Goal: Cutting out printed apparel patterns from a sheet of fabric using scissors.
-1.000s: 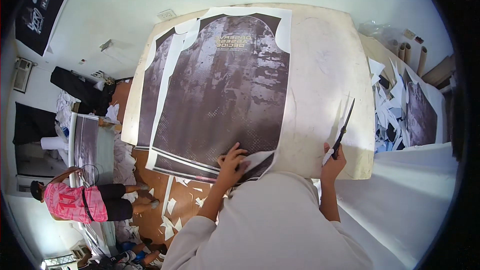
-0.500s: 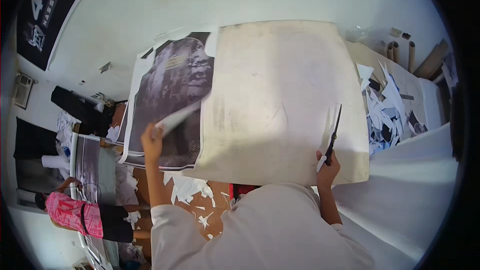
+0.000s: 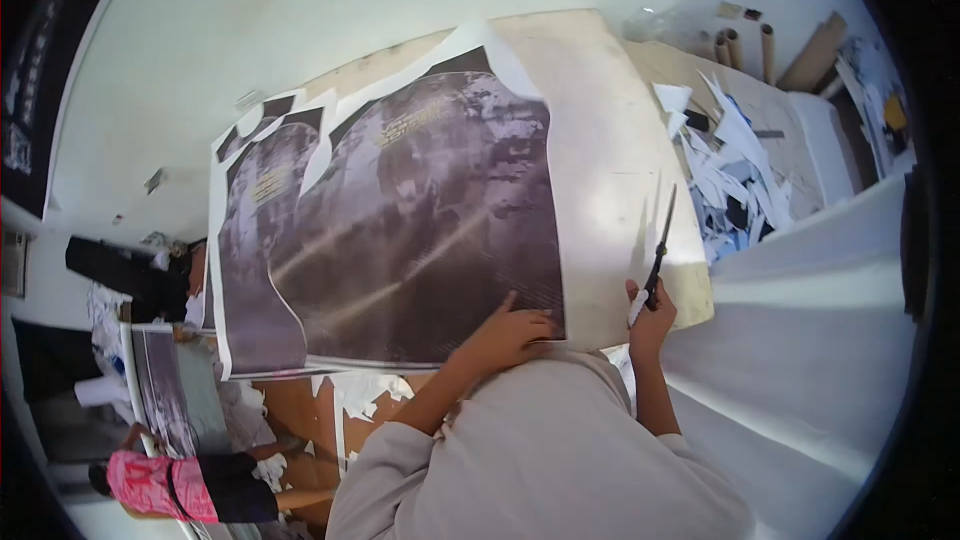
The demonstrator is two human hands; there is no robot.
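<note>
A large dark purple-grey printed sheet with white margins lies across the middle of the pale tabletop. It overlaps a second printed sheet of similar pattern on the left. My left hand rests on the near right corner of the large sheet, fingers spread out. To the right, my right hand is closed round the handles of black scissors. Their blades point away from me above the tabletop's right side, looking closed together.
White and grey scraps are heaped on a surface to the right, with cardboard tubes behind. White sheeting hangs at the near right. At the lower left, a person in a pink shirt bends over another table. Scraps litter the brown floor.
My left hand has moved right and nearer, drawing the large sheet out across the tabletop; its lifted edge now lies down. The second sheet shows at left. My right hand keeps the scissors.
</note>
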